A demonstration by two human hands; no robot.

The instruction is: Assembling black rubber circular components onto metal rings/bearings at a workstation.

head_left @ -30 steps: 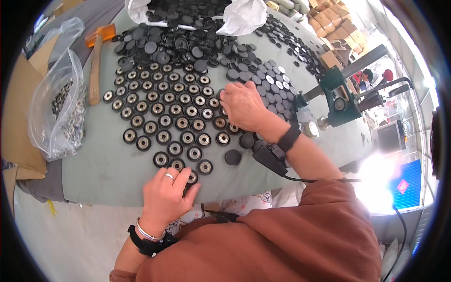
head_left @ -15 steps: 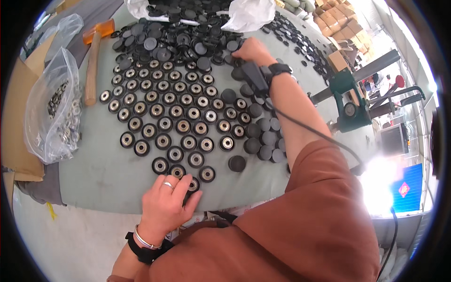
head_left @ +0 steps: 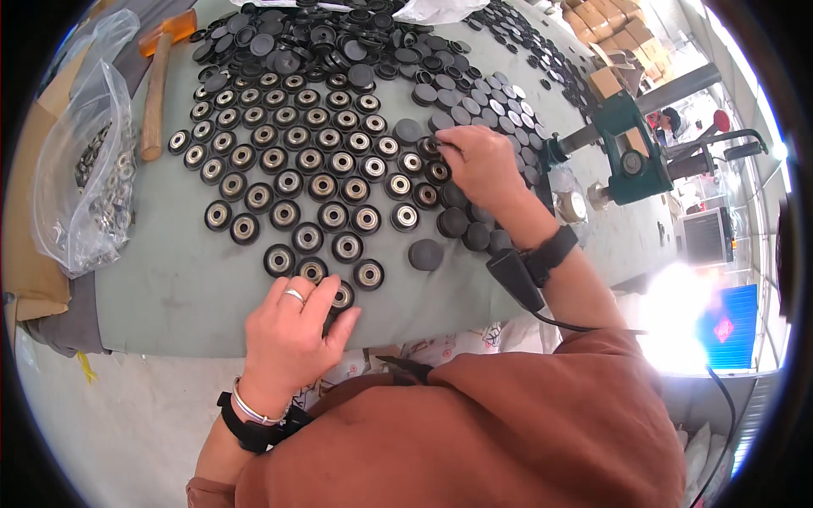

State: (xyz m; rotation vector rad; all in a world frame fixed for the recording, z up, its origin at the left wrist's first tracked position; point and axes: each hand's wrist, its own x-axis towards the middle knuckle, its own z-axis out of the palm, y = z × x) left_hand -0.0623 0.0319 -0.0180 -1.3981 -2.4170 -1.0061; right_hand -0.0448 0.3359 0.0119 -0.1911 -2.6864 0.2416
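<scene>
Rows of black wheels with metal bearings in their centres lie on the grey-green table. Near the front edge, my left hand rests with its thumb and forefinger curled about one bearing wheel; part of that wheel is hidden. My right hand is over the right end of the rows, fingertips pinched at the edge of another bearing wheel. Whatever lies between those fingertips cannot be made out. Round black caps sit beside and beneath this hand, and one lone cap lies nearer me.
A heap of black caps covers the back of the table. On the left are a mallet and a clear bag of small metal parts. A green press stands at right. A cable hangs from my right wrist.
My right hand has come back from the caps at the far side to the right end of the wheel rows. My left hand keeps to the same wheel. The view has shifted slightly.
</scene>
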